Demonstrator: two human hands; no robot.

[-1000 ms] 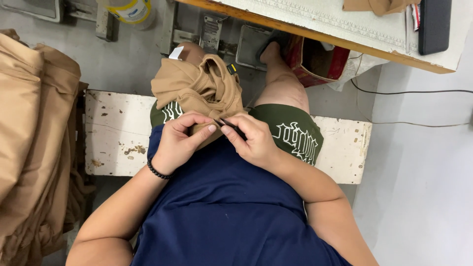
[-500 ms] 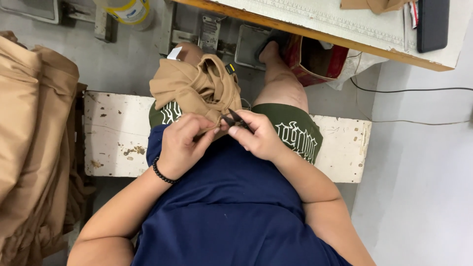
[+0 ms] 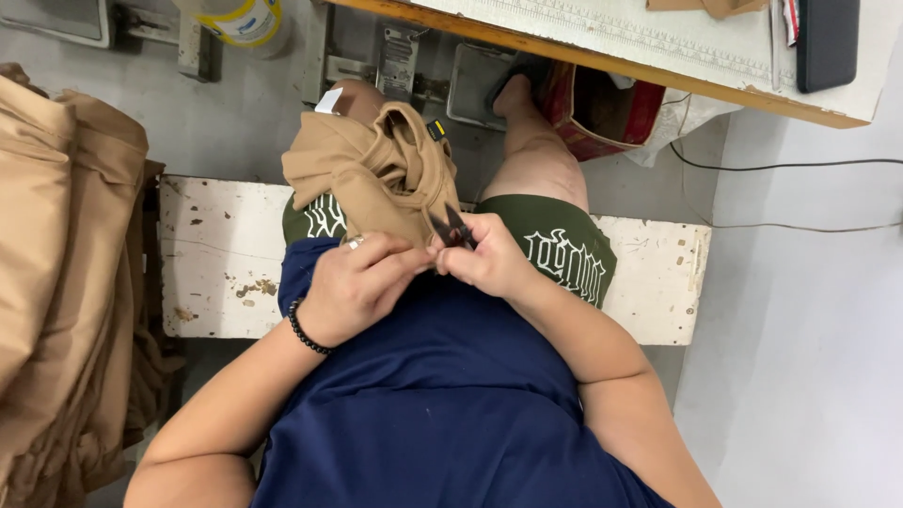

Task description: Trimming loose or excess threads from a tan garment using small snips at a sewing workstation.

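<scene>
A tan garment (image 3: 376,169) lies bunched on my left thigh, with a white tag at its top. My left hand (image 3: 356,287), with a ring and a black bead bracelet, pinches the garment's lower edge. My right hand (image 3: 484,261) meets it there and grips small black thread snips (image 3: 453,229), blades pointing up against the fabric. Both hands sit above my lap, over green shorts and a navy shirt.
I sit on a worn white bench (image 3: 202,259). A stack of tan fabric (image 3: 61,254) fills the left side. A sewing table edge (image 3: 658,42) with a black phone (image 3: 826,42) runs across the top right. Foot pedals (image 3: 475,85), a red bag (image 3: 602,108) and cables lie on the floor.
My hands have shifted slightly along the garment's edge. The snips now point up at the fabric instead of lying flatter between my fingers.
</scene>
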